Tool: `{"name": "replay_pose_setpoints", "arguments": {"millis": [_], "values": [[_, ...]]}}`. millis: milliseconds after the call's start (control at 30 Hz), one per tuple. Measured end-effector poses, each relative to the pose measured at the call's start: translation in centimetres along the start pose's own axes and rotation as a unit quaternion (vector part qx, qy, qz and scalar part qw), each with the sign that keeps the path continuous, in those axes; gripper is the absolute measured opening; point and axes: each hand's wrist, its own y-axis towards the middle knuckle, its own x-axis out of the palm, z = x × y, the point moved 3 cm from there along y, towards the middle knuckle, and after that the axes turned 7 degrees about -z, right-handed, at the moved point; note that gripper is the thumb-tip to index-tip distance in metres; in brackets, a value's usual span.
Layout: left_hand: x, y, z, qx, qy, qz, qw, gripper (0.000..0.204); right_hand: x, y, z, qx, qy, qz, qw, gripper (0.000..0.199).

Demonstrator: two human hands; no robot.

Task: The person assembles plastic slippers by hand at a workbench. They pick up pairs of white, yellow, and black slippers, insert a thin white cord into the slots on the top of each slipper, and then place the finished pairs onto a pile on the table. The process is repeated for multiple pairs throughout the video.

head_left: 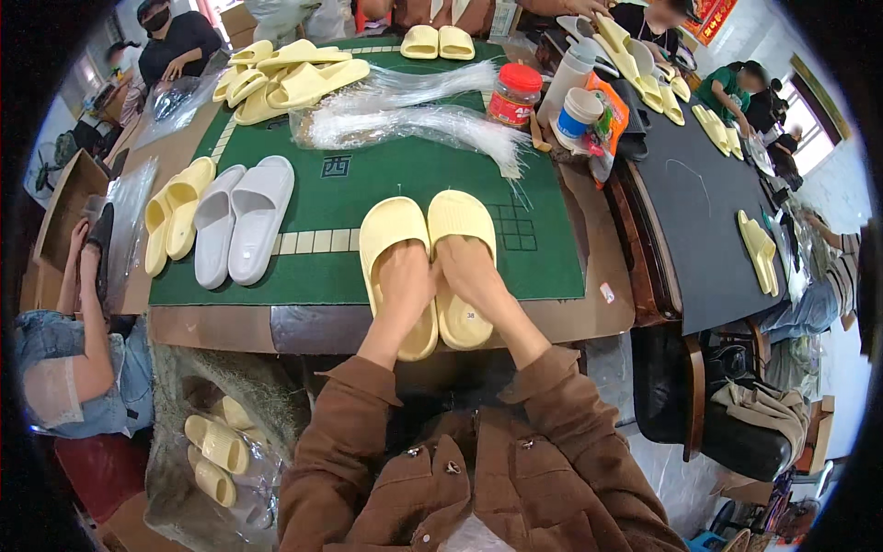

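Observation:
A pair of pale yellow slide slippers stands side by side at the near edge of the green mat, toes away from me. My left hand point(407, 276) reaches into the opening of the left slipper point(390, 223), its fingertips hidden under the strap. Inside the right slipper point(462, 213), my right hand point(467, 269) is bent with its fingers curled at the inner side, close to my left hand. Both hands appear closed on the slippers' straps where they meet. A small round sticker marks the right slipper's heel.
Left of me lie grey slippers point(259, 221) and another yellow pair point(180, 216). A yellow slipper pile point(299, 78) and bundled clear plastic strips point(405, 120) are farther back. A red-lidded jar point(514, 95) and white cup point(579, 115) stand right. Other people work around the tables.

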Motion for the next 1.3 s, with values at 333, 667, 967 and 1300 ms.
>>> {"name": "replay_pose_setpoints", "arguments": {"millis": [333,667,967,1300], "values": [[0.0,-0.9,0.8,-0.021,0.007,0.033,0.999,0.04,-6.2,3.6,2.3,-0.003,0.083,0.173,0.981,0.02],[0.6,-1.3,0.7,-0.029,-0.028,-0.019,0.999,0.042,-1.0,10.3,4.2,0.102,0.055,-0.002,0.993,0.022],[0.6,-1.2,0.7,-0.022,-0.018,0.017,0.999,0.044,-0.1,11.3,4.0,0.055,0.115,-0.001,0.992,0.02],[0.4,-1.1,0.7,-0.036,-0.05,-0.022,0.998,0.047,0.5,13.3,2.3,-0.014,0.215,-0.077,0.973,0.02]]}}
